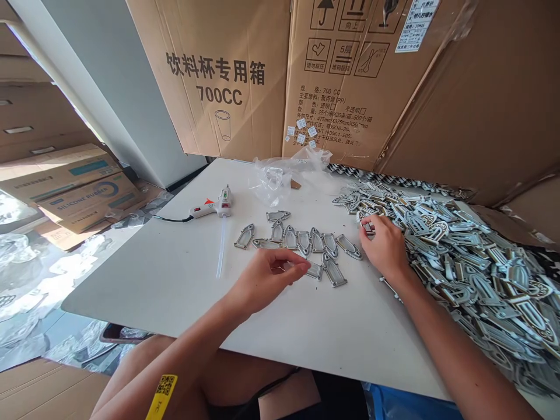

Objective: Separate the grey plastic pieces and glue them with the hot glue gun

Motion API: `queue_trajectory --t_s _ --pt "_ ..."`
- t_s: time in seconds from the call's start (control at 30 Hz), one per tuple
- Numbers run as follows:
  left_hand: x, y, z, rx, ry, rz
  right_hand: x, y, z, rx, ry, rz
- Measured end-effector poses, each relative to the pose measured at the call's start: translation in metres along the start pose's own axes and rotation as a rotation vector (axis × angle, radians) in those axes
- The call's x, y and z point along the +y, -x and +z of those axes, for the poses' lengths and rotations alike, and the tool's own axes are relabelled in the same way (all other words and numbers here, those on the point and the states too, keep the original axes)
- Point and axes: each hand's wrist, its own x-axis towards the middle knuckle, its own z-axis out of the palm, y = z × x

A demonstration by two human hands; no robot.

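Observation:
My left hand [272, 274] hovers above the middle of the table, thumb and fingertips drawn together. Anything between those fingertips is too small or hidden to make out. Under and behind it, several small arch-shaped metal frames [333, 272] lie spread in a loose group, some partly covered by the hand. At the left edge of a large pile of similar metal frames [437, 233], my right hand [387, 248] has its fingers closed on one metal frame [370, 231], which shows partly past the fingertips.
A white glue gun [224, 204] with a clear glue stick [221, 248] lies on the left of the white table [175, 280]. Crumpled clear plastic [273, 178] sits at the back. Tall cardboard boxes [236, 35] stand behind; more boxes [79, 192] are on the floor at left.

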Motion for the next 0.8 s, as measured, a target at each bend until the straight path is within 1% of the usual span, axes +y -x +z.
queue_trajectory --t_s 0.07,0.1,0.17,0.23,0.3,0.33,0.4,0.5,0.57,0.63,0.7,0.8 --pt "0.001 0.002 0.004 -0.021 0.074 0.008 -0.009 0.000 -0.004 0.062 -0.128 0.047" --pt "0.002 0.003 0.006 -0.027 0.107 0.014 -0.016 0.000 -0.006 0.084 -0.249 0.081" --pt "0.003 0.003 0.008 -0.030 0.151 0.030 -0.031 0.003 -0.010 0.087 -0.584 0.157" --pt "0.003 0.003 0.009 -0.015 0.149 0.053 -0.048 0.006 -0.013 0.007 -0.882 0.194" --pt "0.001 0.002 0.009 0.004 0.144 0.070 -0.063 0.010 -0.016 -0.148 -1.112 0.192" --pt "-0.001 0.002 0.010 0.008 0.158 0.073 -0.069 0.012 -0.018 -0.222 -1.205 0.189" --pt "-0.004 0.000 0.010 0.001 0.217 0.059 -0.078 0.016 -0.022 -0.327 -1.333 0.186" --pt "-0.007 -0.002 0.010 -0.007 0.313 0.007 -0.085 0.021 -0.027 -0.425 -1.394 0.162" --pt "-0.008 -0.003 0.009 0.003 0.336 -0.020 -0.088 0.024 -0.029 -0.485 -1.370 0.106" --pt "-0.009 -0.003 0.007 0.010 0.333 -0.033 -0.092 0.027 -0.030 -0.515 -1.299 0.028" --pt "-0.010 -0.003 0.007 0.019 0.306 -0.045 -0.097 0.030 -0.032 -0.512 -1.203 -0.048" --pt "-0.011 -0.003 0.007 0.050 0.239 -0.068 -0.106 0.035 -0.035 -0.447 -1.032 -0.191"
